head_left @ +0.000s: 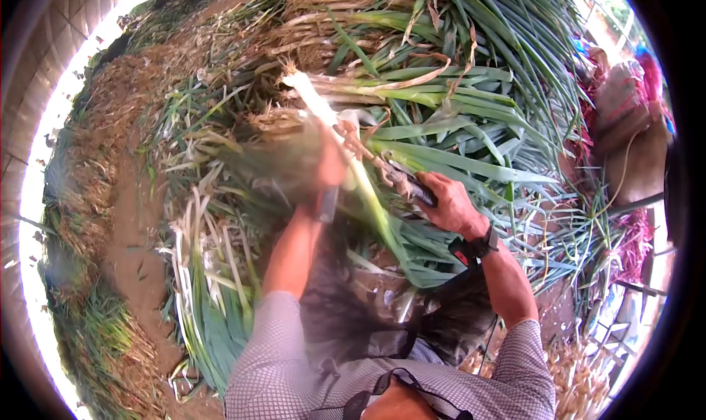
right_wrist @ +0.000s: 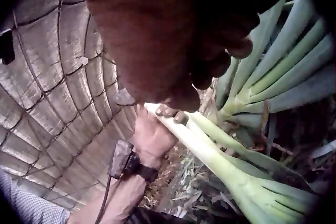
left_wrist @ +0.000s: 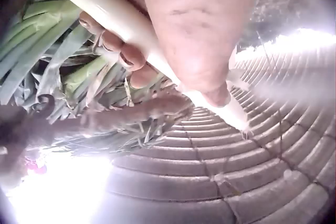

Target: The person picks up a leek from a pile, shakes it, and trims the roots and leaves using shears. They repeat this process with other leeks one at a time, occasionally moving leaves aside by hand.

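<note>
A broad heap of long leeks (head_left: 471,104) spreads over the ground, their green leaves to the right and their dry, tangled roots toward the left. A smaller pile of paler leeks (head_left: 213,273) lies by a strip of bare brown soil (head_left: 136,236). Between the two sits a person in a grey checked shirt (head_left: 279,346), seen from above. The left hand (head_left: 327,162), blurred, wraps its thumb and fingers round the white stem of one leek (head_left: 314,100), which slants in front of the person, its green end toward the lap. The right hand (head_left: 450,205) curls round a dark handle (head_left: 421,192); a knobbly brown length reaches from it to beside the left hand. Whether it carries a blade is unclear. A black wrist strap (head_left: 482,242) circles the right wrist. If that tool is sharp, a slip on the smooth stem could nick the left fingers, since the two are so near. Too tight a squeeze could bruise or split the stem, and a fast tug could tear the leaves if they catch in the heap. No brand, label or writing is readable.
</note>
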`<action>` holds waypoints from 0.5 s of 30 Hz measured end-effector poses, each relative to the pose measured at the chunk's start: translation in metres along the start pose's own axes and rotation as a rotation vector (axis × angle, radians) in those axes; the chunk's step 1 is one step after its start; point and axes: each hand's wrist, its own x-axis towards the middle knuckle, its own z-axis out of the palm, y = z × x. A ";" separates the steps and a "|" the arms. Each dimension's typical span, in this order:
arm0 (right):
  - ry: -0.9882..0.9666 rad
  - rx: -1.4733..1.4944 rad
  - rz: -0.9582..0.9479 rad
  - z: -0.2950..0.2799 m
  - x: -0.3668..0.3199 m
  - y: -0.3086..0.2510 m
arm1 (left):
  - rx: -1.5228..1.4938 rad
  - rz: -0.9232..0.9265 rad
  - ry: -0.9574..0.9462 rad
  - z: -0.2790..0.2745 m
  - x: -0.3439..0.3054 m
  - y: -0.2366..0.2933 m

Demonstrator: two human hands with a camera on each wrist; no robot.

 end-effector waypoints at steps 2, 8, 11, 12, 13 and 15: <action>0.060 -0.014 -0.048 0.000 -0.002 0.002 | -0.048 0.013 0.044 -0.001 0.001 0.010; 0.051 -0.040 0.007 0.010 0.002 0.005 | -0.160 0.064 0.074 0.011 -0.003 0.023; 0.099 -0.048 0.006 0.019 0.006 0.011 | -0.184 0.079 0.093 0.008 0.007 0.012; 0.105 -0.049 -0.008 0.022 0.011 0.012 | -0.202 0.046 0.115 0.008 0.010 0.012; 0.090 -0.040 0.011 0.024 0.015 0.014 | -0.204 0.062 0.093 0.006 0.012 0.011; 0.062 -0.016 0.056 0.028 0.022 0.016 | -0.202 0.086 0.050 0.004 0.014 0.008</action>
